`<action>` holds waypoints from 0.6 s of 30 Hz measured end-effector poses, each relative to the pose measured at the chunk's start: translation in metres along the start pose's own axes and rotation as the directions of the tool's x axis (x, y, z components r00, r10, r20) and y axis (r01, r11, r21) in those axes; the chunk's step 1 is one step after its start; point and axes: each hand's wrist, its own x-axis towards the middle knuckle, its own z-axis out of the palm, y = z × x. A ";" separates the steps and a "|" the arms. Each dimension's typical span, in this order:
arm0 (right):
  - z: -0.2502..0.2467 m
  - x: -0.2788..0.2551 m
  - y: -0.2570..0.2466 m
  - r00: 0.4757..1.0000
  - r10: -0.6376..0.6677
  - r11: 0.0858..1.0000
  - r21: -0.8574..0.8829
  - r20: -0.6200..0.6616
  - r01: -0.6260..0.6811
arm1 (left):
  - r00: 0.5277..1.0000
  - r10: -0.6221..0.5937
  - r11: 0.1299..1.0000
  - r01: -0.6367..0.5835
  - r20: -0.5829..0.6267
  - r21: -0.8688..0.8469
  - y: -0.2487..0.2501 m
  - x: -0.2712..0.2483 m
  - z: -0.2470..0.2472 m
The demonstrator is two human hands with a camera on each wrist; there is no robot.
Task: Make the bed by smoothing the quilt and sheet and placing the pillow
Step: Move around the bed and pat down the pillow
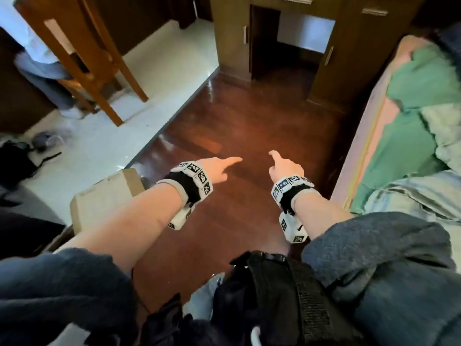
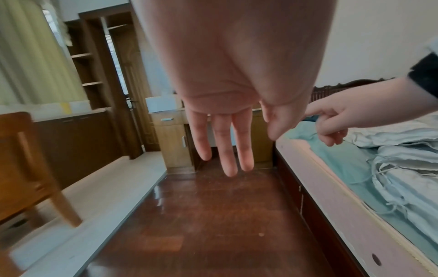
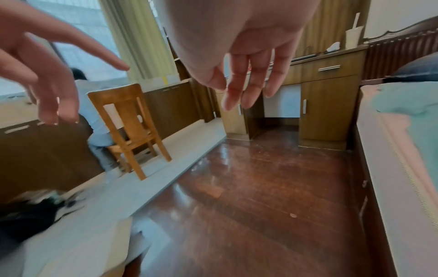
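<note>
The bed runs along the right, its pink mattress edge [image 1: 361, 136] bare beside a rumpled green sheet [image 1: 409, 136]. A crumpled pale blue quilt [image 1: 424, 193] lies bunched on it, also seen in the left wrist view [image 2: 403, 150]. A dark blue pillow [image 3: 417, 69] sits at the head end. My left hand [image 1: 217, 169] and right hand [image 1: 284, 167] hover over the wooden floor, left of the bed, touching nothing. The left hand's fingers [image 2: 227, 142] hang straight. The right hand's fingers [image 3: 246, 88] are relaxed and empty.
A wooden desk with cupboards [image 1: 282, 33] stands ahead at the bed's head. A wooden chair [image 1: 82, 53] with a seated person is at the far left. A cardboard box [image 1: 104, 196] and a black bag [image 1: 15, 158] lie on the left floor.
</note>
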 end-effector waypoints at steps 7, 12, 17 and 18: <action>-0.067 0.122 0.056 0.985 0.140 0.989 0.053 -0.098 -0.135 | 0.989 0.107 0.990 -0.115 0.100 0.087 -0.005 0.176 -0.083; -0.109 0.239 0.131 0.944 0.319 0.941 0.144 -0.079 -0.306 | 0.956 0.240 0.959 -0.261 0.171 0.114 0.036 0.334 -0.134; -0.186 0.351 0.186 0.935 0.344 0.937 0.103 -0.088 -0.335 | 0.899 0.357 0.886 -0.412 0.254 0.214 0.104 0.485 -0.213; -0.211 0.372 0.199 0.922 0.370 0.925 0.138 -0.115 -0.354 | 0.894 0.365 0.871 -0.427 0.260 0.243 0.124 0.516 -0.236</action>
